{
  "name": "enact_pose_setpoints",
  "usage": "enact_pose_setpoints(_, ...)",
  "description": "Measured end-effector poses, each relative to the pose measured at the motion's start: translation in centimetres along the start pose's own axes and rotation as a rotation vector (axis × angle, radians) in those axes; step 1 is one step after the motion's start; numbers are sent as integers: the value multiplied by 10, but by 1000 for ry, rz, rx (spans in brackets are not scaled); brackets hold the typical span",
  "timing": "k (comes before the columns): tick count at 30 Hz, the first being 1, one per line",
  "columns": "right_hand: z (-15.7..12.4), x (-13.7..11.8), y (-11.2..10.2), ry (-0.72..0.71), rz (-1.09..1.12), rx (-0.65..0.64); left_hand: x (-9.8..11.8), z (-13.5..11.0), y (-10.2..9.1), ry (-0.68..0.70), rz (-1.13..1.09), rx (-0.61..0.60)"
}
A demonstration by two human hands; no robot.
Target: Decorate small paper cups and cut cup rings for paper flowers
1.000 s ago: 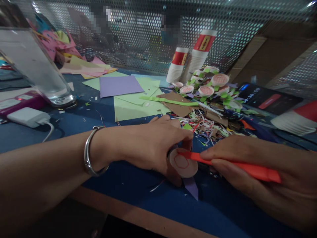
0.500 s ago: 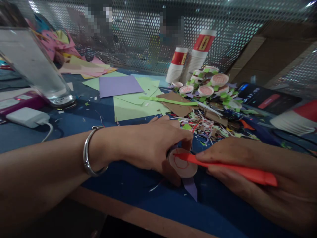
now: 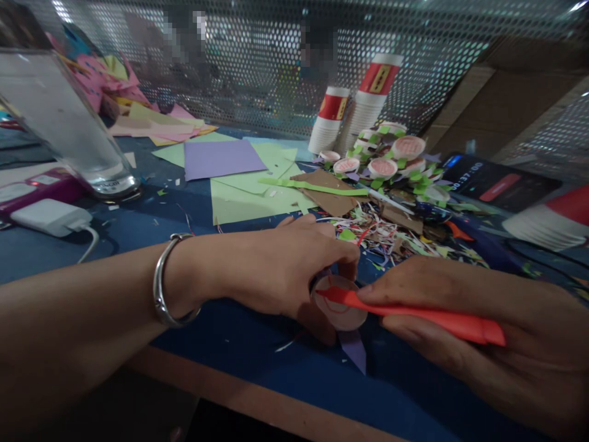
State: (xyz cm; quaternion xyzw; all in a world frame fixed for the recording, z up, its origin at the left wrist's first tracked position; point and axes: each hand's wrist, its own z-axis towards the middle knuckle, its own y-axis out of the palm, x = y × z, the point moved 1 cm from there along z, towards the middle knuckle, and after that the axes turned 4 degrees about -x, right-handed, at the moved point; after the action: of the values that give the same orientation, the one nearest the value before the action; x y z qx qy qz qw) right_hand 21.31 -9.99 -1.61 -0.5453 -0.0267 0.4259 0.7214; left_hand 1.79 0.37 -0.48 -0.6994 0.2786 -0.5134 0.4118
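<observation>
My left hand (image 3: 280,267), with a silver bangle (image 3: 162,282) on the wrist, grips a small round paper cup bottom (image 3: 343,312) lying on its side on the blue table. A red circle is drawn on the cup's round face. My right hand (image 3: 464,313) is closed on an orange-red marker (image 3: 414,314), and the marker's tip rests on that face. A purple paper strip (image 3: 355,351) sticks out from under the cup towards me.
A tall glass (image 3: 69,123), a white charger (image 3: 48,217) and a pink device (image 3: 32,187) stand at the left. Green and purple paper sheets (image 3: 239,175), stacked paper cups (image 3: 354,110), finished cup flowers (image 3: 391,159), paper scraps and a phone timer (image 3: 497,183) lie behind. The table's wooden edge (image 3: 257,399) runs close in front.
The marker tip has slid a little to the left across the cup's face, with my right hand following. My left hand has kept its grip and place.
</observation>
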Motion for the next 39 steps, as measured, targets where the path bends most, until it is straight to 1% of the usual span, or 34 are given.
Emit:
enact_pose_setpoints(4, 1, 1, -1, 8, 3, 1, 0, 0, 1, 8, -14, 2)
enact_pose_setpoints(8, 0, 1, -3, 36, -64, 33, -1, -1, 1, 22, -8, 15)
enact_pose_setpoints(12, -2, 1, -4, 21, -114, 38, -2, -1, 1, 19, -14, 10)
enact_pose_setpoints(16, -3, 0, -3, 26, -116, 40, -1, -2, 1, 12, -20, 9)
enact_pose_setpoints(20, -2, -1, -3, 32, -85, 27, -1, -1, 0, 16, 4, 23)
enact_pose_setpoints(25, -1, -2, -4, 55, -29, 43, -3, 0, 1, 14, 42, 22)
enact_pose_setpoints(31, -2, -4, -7, 48, 3, -9, -4, -2, 0, 13, 57, 28)
enact_pose_setpoints(37, -2, -6, -3, 76, 95, 34, -3, -1, 1, 13, 74, 42)
enact_pose_setpoints(39, -2, -6, -2, 81, 112, 29, -3, -1, 1, 8, 75, 43)
